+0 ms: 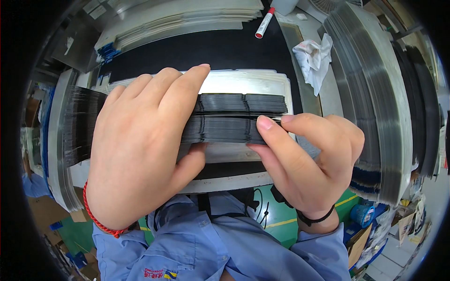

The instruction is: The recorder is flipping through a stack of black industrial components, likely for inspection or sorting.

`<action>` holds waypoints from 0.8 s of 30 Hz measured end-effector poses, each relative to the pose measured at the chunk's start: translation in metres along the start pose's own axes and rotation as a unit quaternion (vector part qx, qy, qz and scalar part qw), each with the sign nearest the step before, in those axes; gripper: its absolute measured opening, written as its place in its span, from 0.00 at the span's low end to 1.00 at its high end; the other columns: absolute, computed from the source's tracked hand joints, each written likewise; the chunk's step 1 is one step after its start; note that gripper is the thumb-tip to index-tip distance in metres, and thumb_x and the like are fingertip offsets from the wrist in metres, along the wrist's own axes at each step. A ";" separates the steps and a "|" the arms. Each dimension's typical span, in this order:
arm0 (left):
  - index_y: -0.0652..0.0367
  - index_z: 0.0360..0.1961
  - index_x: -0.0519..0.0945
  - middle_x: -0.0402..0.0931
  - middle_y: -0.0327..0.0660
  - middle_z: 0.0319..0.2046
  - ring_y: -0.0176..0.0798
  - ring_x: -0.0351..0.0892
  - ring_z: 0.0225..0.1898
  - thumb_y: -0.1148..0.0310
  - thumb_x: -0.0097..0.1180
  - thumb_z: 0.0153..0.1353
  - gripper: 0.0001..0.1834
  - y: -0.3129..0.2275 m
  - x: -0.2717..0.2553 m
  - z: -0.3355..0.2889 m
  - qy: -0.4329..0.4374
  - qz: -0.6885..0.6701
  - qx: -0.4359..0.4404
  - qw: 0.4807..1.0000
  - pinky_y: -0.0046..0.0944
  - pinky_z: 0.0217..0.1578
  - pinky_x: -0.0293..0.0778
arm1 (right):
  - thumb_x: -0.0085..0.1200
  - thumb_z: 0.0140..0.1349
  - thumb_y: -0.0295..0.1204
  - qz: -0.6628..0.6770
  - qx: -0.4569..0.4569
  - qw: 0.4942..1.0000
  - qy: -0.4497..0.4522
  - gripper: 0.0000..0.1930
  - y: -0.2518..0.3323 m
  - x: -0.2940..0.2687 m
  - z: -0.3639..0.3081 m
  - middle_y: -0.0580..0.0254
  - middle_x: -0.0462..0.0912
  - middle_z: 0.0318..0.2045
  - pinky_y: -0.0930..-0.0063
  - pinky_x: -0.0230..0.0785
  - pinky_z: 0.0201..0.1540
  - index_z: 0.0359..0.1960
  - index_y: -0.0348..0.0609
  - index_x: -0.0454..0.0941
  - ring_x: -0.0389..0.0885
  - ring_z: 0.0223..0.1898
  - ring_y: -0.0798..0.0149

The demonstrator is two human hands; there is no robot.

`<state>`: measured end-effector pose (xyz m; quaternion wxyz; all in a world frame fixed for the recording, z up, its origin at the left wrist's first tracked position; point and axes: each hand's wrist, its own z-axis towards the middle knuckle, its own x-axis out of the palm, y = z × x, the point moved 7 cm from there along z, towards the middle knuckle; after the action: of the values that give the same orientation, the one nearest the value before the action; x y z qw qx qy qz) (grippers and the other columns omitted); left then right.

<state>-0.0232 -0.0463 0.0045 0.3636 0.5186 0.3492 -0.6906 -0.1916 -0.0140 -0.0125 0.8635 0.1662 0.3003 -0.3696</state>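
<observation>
A long stack of thin dark grey sheets [225,129], standing on edge, lies crosswise in front of me. My left hand [138,126] grips it from above, fingers over the far side and thumb on the near side. My right hand [314,157] pinches the stack's right end between the fingers. A narrow dark gap parts the stack lengthwise into a near and a far bundle, close to the right fingertips. Under the stack are pale, flat trays [248,78]. My left palm hides the stack's middle.
Beyond lies a black mat [187,49] with a red-capped marker [265,23] and piled clear sheets [187,23]. A crumpled white cloth [313,58] sits at the right. Tall sheet stacks [375,93] stand at far right, and a blue basket [362,215] below them.
</observation>
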 end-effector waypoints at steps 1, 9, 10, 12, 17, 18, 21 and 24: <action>0.62 0.64 0.74 0.78 0.51 0.47 0.57 0.77 0.51 0.73 0.67 0.38 0.43 0.000 0.000 0.000 0.001 0.000 0.000 1.000 0.49 0.53 0.71 | 0.76 0.41 0.37 -0.001 0.001 1.000 0.009 0.23 0.001 -0.001 0.000 0.72 0.79 0.40 0.69 0.63 0.43 0.45 0.55 0.91 0.73 0.40 0.64; 0.61 0.64 0.73 0.77 0.51 0.48 0.57 0.76 0.51 0.73 0.67 0.39 0.43 0.001 0.000 -0.001 0.017 -0.012 -0.006 1.000 0.50 0.52 0.70 | 0.77 0.40 0.33 -0.007 0.029 0.999 0.034 0.25 0.004 -0.001 0.006 0.73 0.78 0.36 0.70 0.61 0.42 0.46 0.52 0.90 0.72 0.37 0.65; 0.61 0.64 0.73 0.77 0.51 0.48 0.57 0.76 0.51 0.73 0.67 0.39 0.43 0.002 -0.001 -0.001 0.016 -0.012 -0.006 1.000 0.50 0.52 0.70 | 0.77 0.40 0.32 -0.007 0.030 0.999 0.033 0.25 0.004 -0.001 0.007 0.73 0.78 0.36 0.70 0.61 0.41 0.46 0.52 0.90 0.72 0.37 0.65; 0.61 0.64 0.73 0.77 0.51 0.48 0.57 0.76 0.51 0.73 0.67 0.39 0.43 0.002 -0.001 -0.002 0.017 -0.012 -0.009 1.000 0.50 0.52 0.70 | 0.77 0.40 0.32 -0.007 0.025 0.999 0.029 0.25 0.005 -0.002 0.007 0.73 0.78 0.35 0.70 0.61 0.41 0.46 0.52 0.90 0.73 0.37 0.65; 0.61 0.64 0.73 0.77 0.51 0.49 0.57 0.76 0.52 0.73 0.67 0.39 0.43 0.002 0.000 -0.001 0.022 -0.017 -0.013 1.000 0.50 0.52 0.70 | 0.77 0.41 0.32 -0.005 0.010 1.000 0.023 0.24 0.005 -0.002 0.003 0.73 0.78 0.35 0.70 0.61 0.40 0.46 0.51 0.90 0.74 0.35 0.67; 0.61 0.64 0.73 0.77 0.51 0.49 0.57 0.76 0.52 0.73 0.67 0.39 0.43 0.002 0.000 -0.001 0.021 -0.016 -0.013 1.000 0.50 0.52 0.70 | 0.77 0.41 0.32 -0.005 0.007 1.000 0.021 0.24 0.005 -0.002 0.003 0.73 0.78 0.35 0.70 0.61 0.40 0.45 0.51 0.90 0.74 0.35 0.67; 0.61 0.64 0.73 0.77 0.51 0.49 0.57 0.76 0.52 0.73 0.67 0.38 0.44 0.002 -0.001 -0.001 0.019 -0.013 -0.012 1.000 0.49 0.53 0.70 | 0.77 0.41 0.31 -0.011 -0.001 1.000 0.017 0.24 0.007 -0.004 0.002 0.73 0.78 0.36 0.70 0.61 0.40 0.45 0.50 0.90 0.75 0.34 0.67; 0.61 0.64 0.73 0.77 0.51 0.50 0.57 0.76 0.52 0.73 0.67 0.38 0.44 0.002 -0.001 -0.002 0.017 -0.012 -0.011 1.000 0.50 0.54 0.70 | 0.77 0.40 0.30 0.003 0.002 1.000 0.028 0.24 0.007 -0.004 0.003 0.71 0.80 0.37 0.69 0.63 0.41 0.45 0.49 0.89 0.76 0.35 0.66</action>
<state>-0.0205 -0.0454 0.0051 0.3552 0.5222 0.3694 -0.6817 -0.1876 -0.0082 -0.0071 0.8552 0.1794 0.3232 -0.3633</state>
